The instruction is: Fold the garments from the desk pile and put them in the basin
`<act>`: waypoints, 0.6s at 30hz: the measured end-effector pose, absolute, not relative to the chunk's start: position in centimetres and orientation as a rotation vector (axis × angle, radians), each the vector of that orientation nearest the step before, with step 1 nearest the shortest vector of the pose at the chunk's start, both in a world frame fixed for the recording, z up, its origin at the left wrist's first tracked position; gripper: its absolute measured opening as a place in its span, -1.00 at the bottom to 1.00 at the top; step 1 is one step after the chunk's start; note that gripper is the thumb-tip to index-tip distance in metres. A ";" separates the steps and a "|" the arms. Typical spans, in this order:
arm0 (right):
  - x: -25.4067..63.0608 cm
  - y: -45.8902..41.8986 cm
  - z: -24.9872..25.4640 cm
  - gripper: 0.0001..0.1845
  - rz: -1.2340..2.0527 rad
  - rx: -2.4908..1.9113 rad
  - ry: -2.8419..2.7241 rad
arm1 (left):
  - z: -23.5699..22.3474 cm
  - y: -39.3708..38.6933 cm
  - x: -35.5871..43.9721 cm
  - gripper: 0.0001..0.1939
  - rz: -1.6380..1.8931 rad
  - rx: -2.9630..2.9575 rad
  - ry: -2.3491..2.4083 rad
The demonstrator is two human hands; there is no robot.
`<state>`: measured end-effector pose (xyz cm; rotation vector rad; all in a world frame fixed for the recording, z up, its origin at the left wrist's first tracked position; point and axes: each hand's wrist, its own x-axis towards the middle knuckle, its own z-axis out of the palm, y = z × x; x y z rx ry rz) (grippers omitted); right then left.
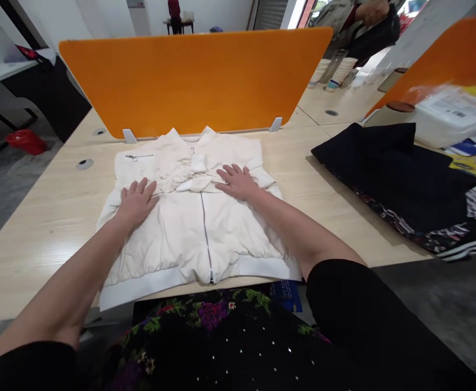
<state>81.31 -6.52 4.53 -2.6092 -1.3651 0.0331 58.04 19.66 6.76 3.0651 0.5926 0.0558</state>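
A white zip-front jacket (pixel 189 228) lies flat on the light wooden table (pixel 50 217), its sleeves folded across the chest and its hem hanging over the near edge. My left hand (pixel 137 200) rests flat on the jacket's left side, fingers spread. Over on the right side of the folded sleeves, my right hand (pixel 237 182) presses down flat, fingers apart too. Neither hand grips anything.
An orange divider panel (pixel 193 76) stands right behind the jacket. A pile of dark folded clothes (pixel 401 179) lies on the table to the right, with bags and papers (pixel 453 117) beyond it. A person stands at the far right, another far back.
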 end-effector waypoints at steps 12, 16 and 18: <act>75.5 -28.7 3.9 -0.46 -0.247 -2.513 -1.371 | 6.2 23.2 34.7 -0.32 0.242 3.045 0.145; 73.3 -28.2 3.7 -0.43 -0.128 -2.437 -1.541 | 6.2 21.6 36.3 -0.27 0.224 3.059 -0.093; 72.3 -26.7 3.8 -0.38 -0.081 -2.386 -1.576 | 6.3 20.3 38.1 -0.25 0.216 3.029 -0.185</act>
